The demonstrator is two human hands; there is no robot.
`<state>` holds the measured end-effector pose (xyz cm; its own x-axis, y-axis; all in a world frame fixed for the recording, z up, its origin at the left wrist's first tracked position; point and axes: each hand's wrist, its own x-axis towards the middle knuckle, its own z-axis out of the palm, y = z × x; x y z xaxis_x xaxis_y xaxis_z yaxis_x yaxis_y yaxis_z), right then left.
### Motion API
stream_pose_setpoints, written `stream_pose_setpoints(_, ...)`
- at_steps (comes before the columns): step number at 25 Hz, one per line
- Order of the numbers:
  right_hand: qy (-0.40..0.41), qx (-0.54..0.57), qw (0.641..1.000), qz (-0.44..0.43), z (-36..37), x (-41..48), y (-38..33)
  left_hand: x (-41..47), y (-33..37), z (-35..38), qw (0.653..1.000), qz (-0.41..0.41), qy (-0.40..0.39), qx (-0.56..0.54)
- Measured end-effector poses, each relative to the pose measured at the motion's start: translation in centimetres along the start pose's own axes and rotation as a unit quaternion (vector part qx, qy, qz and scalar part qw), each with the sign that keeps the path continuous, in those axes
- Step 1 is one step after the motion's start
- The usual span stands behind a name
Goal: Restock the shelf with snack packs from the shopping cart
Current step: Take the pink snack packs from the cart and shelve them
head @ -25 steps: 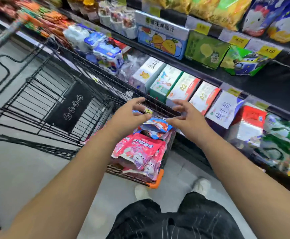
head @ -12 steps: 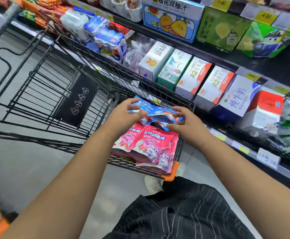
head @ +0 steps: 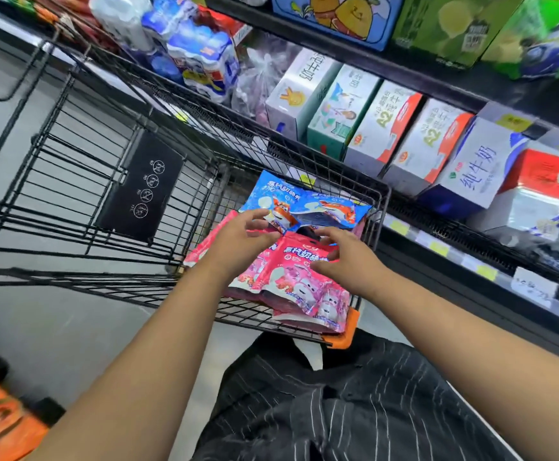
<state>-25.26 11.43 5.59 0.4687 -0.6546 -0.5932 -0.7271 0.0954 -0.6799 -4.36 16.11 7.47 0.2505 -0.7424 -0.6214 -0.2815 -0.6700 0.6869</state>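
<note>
Snack packs sit in the near-right corner of the shopping cart (head: 346, 334): blue pack (head: 308, 206) on top at the far side, pink packs (head: 291, 277) stacked nearer you. Your left hand (head: 241, 242) pinches the blue pack's near-left corner. Your right hand (head: 346, 261) spreads bent fingers over a pink pack's top edge, grip unclear. Blue pack's long axis runs left-right, just beyond both hands. Shelf (head: 418, 237) lies to your right, so the right hand is nearer it.
</note>
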Motion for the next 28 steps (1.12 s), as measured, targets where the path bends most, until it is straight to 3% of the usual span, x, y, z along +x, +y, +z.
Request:
stream_pose_setpoints(7, 0.045, 0.019, 0.992, 0.118, 5.5, 2.2, 0.3, 4.0, -3.2, -3.5, 0.996, -0.006, -0.056, 0.066)
stream_pose_setpoints(12, 0.124, 0.104, 0.953, 0.255, 9.5, 3.5, 1.6, 6.2, -6.0, -5.7, 0.989, 0.0, -0.088, 0.118)
stream_pose_setpoints(17, 0.133, 0.056, 0.921, 0.362, 11.0, 4.6, 1.8, 8.0, -9.6, -5.9, 0.982, -0.036, -0.089, 0.16)
stream_pose_setpoints(23, 0.178, 0.19, 0.873, 0.411, 12.4, 6.3, 3.5, 9.4, -13.1, -5.1, 0.98, -0.147, -0.081, 0.108)
stream_pose_setpoints(28, 0.212, 0.305, 0.83, 0.416, 11.9, 7.7, 3.9, 10.6, -15.0, -4.5, 0.979, -0.186, -0.075, -0.032)
